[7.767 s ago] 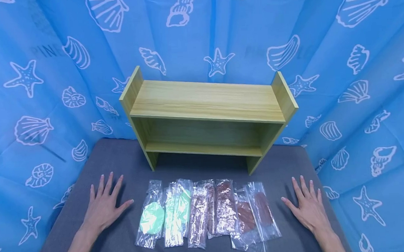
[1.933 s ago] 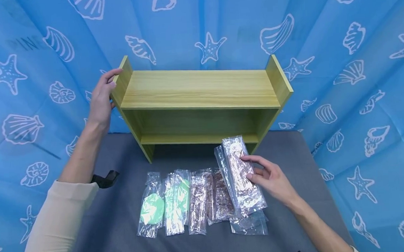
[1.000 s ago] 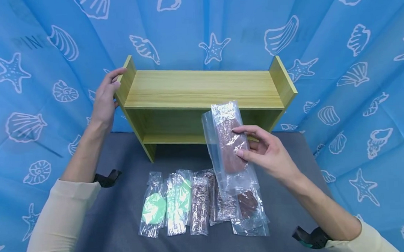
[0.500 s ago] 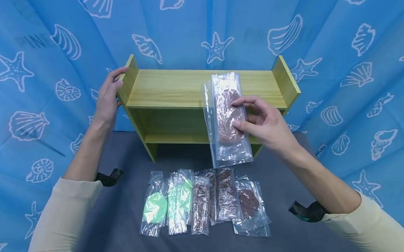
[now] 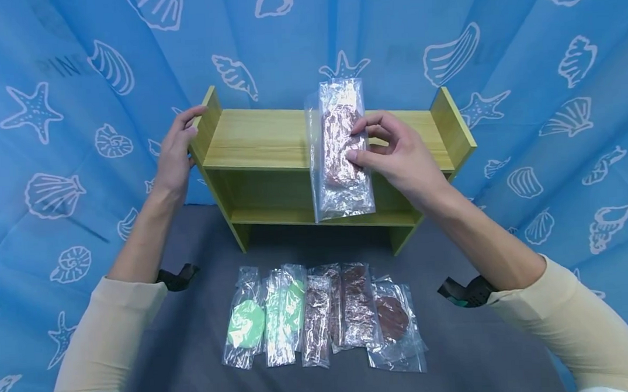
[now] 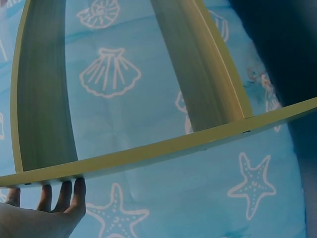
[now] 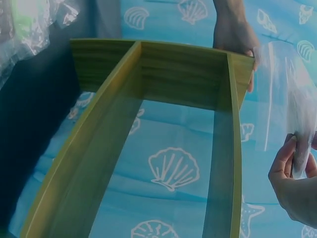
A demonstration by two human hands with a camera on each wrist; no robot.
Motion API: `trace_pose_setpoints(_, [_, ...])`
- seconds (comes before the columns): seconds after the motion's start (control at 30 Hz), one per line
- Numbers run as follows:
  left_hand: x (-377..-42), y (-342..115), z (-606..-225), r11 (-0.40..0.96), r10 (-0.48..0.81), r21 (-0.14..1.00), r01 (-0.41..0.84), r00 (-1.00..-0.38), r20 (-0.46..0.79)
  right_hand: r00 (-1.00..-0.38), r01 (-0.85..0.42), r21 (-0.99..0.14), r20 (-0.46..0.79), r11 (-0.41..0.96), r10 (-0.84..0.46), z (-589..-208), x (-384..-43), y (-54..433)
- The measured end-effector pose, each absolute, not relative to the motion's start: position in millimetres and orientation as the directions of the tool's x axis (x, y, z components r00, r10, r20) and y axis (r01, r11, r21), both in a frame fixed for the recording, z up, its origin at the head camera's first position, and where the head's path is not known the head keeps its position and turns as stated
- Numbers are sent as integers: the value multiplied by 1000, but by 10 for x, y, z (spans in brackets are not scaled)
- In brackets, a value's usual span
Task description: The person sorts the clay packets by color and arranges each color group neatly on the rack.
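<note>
My right hand (image 5: 402,157) pinches clear plastic packets (image 5: 344,154) between thumb and fingers. A flat brown piece shows inside the front one, and another clear layer sticks out behind it. They are raised in front of the wooden shelf (image 5: 259,137), overlapping its top board in the head view. In the right wrist view the packets (image 7: 303,109) stand upright beside the top board. My left hand (image 5: 175,152) holds the shelf's left side panel (image 5: 205,124) near its upper end. The left wrist view shows its fingers (image 6: 77,198) against the panel's outer face.
Several more clear packets lie in a row on the dark grey table, green ones (image 5: 246,324) at left, brown ones (image 5: 315,324) in the middle and a round brown one (image 5: 392,318) at right. A blue shell-print curtain (image 5: 297,50) hangs behind.
First both hands lay flat on the table. Then the left took the shelf's side and the right picked packets from the row's right end, lifting them up before the top board.
</note>
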State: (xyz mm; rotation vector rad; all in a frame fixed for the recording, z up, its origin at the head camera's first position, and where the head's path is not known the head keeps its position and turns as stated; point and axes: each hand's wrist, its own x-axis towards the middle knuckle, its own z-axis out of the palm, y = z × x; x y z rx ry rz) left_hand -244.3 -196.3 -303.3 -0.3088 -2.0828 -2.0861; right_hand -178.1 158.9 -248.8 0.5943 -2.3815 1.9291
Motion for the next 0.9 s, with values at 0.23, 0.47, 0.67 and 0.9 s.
trace_pose_setpoints(0.23, [-2415,-1960,-3040,-11,21,966,260,-965,260,-924,-303,-936,243,179,-296,-2480,-1912,1445])
trace_pose_setpoints(0.47, [-2443,-1963,-3025,-7,35,958,287,-957,287,-938,-263,-951,214,162,-272,-2465,-2121,1246])
trace_pose_setpoints(0.67, [-2445,-1951,-3034,-4,27,956,292,-956,292,-962,-190,-962,142,198,-233,-2478,-2276,1086])
trace_pose_setpoints(0.9, [-2444,-1945,-3042,17,23,958,288,-958,287,-960,-156,-975,112,157,-255,-2488,-2385,952])
